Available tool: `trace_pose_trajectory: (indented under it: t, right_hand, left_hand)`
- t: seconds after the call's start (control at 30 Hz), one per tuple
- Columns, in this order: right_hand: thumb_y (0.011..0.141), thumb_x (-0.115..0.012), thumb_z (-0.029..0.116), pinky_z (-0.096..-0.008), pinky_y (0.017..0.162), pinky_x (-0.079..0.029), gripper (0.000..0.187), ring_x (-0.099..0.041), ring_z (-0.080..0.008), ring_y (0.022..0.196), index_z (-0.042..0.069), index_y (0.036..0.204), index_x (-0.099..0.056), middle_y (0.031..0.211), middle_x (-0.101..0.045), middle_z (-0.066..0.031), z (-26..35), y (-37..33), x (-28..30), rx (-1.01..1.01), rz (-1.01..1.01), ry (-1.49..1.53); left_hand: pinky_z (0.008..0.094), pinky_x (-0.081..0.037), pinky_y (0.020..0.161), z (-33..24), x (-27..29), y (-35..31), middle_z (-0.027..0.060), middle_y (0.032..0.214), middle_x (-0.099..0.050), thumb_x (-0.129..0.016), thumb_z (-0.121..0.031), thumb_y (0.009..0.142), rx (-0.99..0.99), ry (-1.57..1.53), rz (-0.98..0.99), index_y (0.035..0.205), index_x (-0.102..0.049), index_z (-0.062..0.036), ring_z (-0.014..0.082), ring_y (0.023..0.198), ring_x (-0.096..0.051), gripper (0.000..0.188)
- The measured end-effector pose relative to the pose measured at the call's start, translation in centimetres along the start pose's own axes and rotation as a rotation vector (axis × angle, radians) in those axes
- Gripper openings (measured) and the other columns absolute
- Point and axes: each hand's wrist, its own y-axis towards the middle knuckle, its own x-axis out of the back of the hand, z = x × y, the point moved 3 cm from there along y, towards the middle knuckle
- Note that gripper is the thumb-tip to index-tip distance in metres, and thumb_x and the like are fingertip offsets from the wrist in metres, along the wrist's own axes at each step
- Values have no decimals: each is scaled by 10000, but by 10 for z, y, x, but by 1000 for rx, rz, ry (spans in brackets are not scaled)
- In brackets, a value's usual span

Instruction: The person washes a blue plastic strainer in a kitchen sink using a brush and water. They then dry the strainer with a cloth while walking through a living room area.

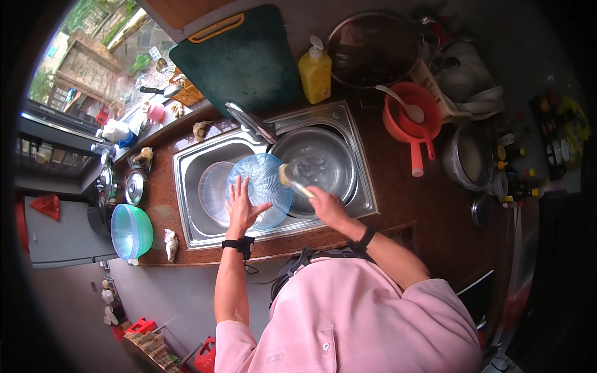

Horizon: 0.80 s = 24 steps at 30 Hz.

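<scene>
A translucent blue plastic colander [273, 198], patterned with radiating lines, is tilted over the divider of the steel sink [186, 211]. My left hand [244, 208] holds it, fingers spread across its near left side. In my right hand [328, 208] is the pale handle of a scrub brush [291, 179]; its bristled head meets or hovers by the colander's right edge. Below, a large metal bowl [339, 165] with water in it fills the right basin. A clear, pinkish-rimmed plastic bowl [210, 198] lies in the left basin, partly hidden behind the colander.
The faucet [249, 121] rises behind the divider. A green cutting board [239, 62] and a yellow pump bottle [315, 74] stand at the back. Right of the sink are a red colander [398, 127] and a metal pot [469, 158]; green-blue bowls [134, 231] stand left.
</scene>
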Motion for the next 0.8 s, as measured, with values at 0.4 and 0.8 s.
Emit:
trace_pose_trajectory:
  t: [0.4,0.8]
  right_hand:
    - [979,-602,158,-577,828,-542,367,-696,-480,941,86,1338,-631,981,-725,-279,-46,9,-24,-103,-51,-156]
    - [919,-569,108,-556,852,-552,264,-717,-451,1001,24,1126,-709,1032,-745,-255,-66,32,-15,-246,-38,-397]
  left_hand:
    - [765,-193,1162,-7,11,-2,122,1743,-199,-898,-639,657,-45,-19,60,1624,-333,-206,450,1591,-142,1201]
    - [777,-178,1174,-8,20,-6,104,1732,-237,-954,-540,598,-179,-2,100,1605,-378,-212,423,1601,-122,1206]
